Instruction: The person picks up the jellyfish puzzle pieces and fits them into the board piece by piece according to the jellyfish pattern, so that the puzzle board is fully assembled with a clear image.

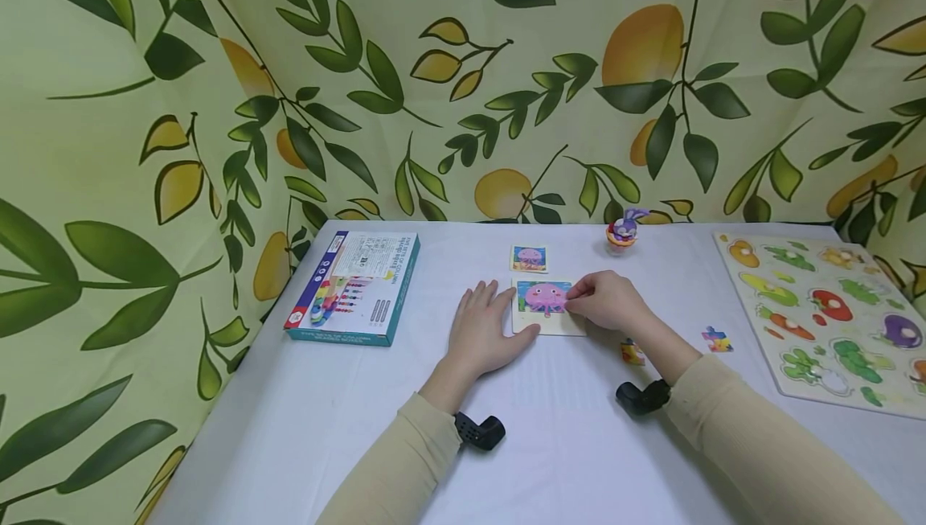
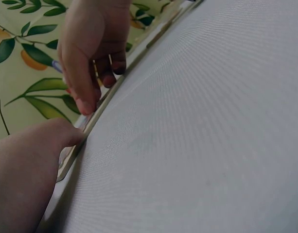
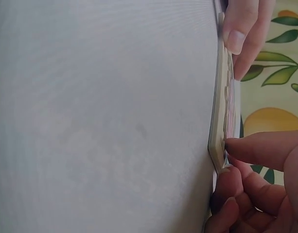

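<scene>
A small jigsaw board with a pink octopus picture lies in the middle of the white table. My left hand rests at its left side with fingers spread, fingertips at the upper left edge and thumb at the near edge. At the board's right side my right hand pinches a puzzle piece between thumb and fingers, mostly hidden by the fingertips. In the right wrist view those fingertips are right at the board's corner. One loose puzzle piece lies under the right wrist, another puzzle piece farther right.
Just behind the board lies a small octopus picture card. A flat toy box is at the left. A purple-eared figurine stands at the back. A large vegetable puzzle board lies at the right. Leaf-patterned cloth hangs behind.
</scene>
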Action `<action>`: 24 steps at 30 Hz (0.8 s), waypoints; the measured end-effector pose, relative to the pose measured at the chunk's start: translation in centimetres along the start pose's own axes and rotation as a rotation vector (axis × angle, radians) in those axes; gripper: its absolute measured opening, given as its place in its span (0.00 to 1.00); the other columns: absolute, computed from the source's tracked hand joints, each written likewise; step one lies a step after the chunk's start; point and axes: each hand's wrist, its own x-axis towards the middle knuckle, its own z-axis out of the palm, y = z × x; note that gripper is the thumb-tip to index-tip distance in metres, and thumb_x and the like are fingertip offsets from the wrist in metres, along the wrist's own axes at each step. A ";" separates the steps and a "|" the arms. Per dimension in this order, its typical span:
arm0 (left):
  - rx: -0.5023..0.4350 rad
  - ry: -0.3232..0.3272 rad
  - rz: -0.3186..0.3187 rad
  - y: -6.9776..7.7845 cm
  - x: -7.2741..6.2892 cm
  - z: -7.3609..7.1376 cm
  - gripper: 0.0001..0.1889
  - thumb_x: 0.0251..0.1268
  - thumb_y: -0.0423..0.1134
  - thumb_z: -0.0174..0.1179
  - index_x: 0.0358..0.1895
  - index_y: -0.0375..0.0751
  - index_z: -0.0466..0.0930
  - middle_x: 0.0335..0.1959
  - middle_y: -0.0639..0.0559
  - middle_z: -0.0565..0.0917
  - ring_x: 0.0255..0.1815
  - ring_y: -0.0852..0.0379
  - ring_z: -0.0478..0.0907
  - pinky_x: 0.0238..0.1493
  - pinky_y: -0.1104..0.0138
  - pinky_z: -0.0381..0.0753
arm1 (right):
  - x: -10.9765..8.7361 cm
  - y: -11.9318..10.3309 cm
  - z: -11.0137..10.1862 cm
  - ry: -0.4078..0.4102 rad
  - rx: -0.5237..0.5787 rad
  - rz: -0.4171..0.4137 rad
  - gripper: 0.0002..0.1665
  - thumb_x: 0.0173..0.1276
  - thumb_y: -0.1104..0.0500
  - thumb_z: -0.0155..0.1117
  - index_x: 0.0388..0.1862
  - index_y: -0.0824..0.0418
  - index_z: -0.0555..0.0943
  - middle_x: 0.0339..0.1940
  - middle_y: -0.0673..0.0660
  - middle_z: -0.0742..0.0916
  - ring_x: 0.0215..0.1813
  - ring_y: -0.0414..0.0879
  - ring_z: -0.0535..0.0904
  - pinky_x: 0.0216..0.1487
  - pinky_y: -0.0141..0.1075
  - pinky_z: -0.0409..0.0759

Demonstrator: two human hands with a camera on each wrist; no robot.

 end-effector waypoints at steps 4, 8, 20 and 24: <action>0.001 -0.004 -0.001 0.0 0.0 0.1 0.42 0.66 0.71 0.53 0.76 0.49 0.70 0.79 0.44 0.64 0.82 0.46 0.52 0.81 0.54 0.41 | -0.1 -0.1 0.1 0.011 -0.011 -0.011 0.12 0.69 0.54 0.70 0.42 0.61 0.85 0.36 0.57 0.85 0.41 0.53 0.76 0.43 0.43 0.77; -0.001 -0.007 0.001 0.0 0.0 0.0 0.42 0.66 0.71 0.54 0.76 0.49 0.70 0.79 0.44 0.64 0.82 0.46 0.52 0.81 0.53 0.41 | -0.3 -0.1 0.1 0.020 -0.016 -0.023 0.12 0.69 0.53 0.70 0.41 0.61 0.84 0.35 0.57 0.85 0.40 0.53 0.76 0.42 0.43 0.76; -0.002 0.001 0.010 0.1 -0.1 -0.2 0.41 0.66 0.69 0.55 0.75 0.48 0.71 0.78 0.43 0.65 0.82 0.45 0.53 0.81 0.52 0.43 | -1.4 1.0 -1.2 0.033 0.009 -0.049 0.13 0.71 0.52 0.68 0.44 0.61 0.84 0.35 0.56 0.84 0.37 0.51 0.76 0.37 0.39 0.76; -0.005 0.011 0.017 0.1 -0.1 -0.1 0.41 0.65 0.69 0.56 0.75 0.48 0.72 0.78 0.43 0.65 0.81 0.44 0.54 0.81 0.52 0.44 | -2.1 1.5 -1.7 0.025 0.001 -0.060 0.13 0.71 0.52 0.68 0.44 0.61 0.84 0.35 0.56 0.84 0.37 0.51 0.75 0.35 0.38 0.75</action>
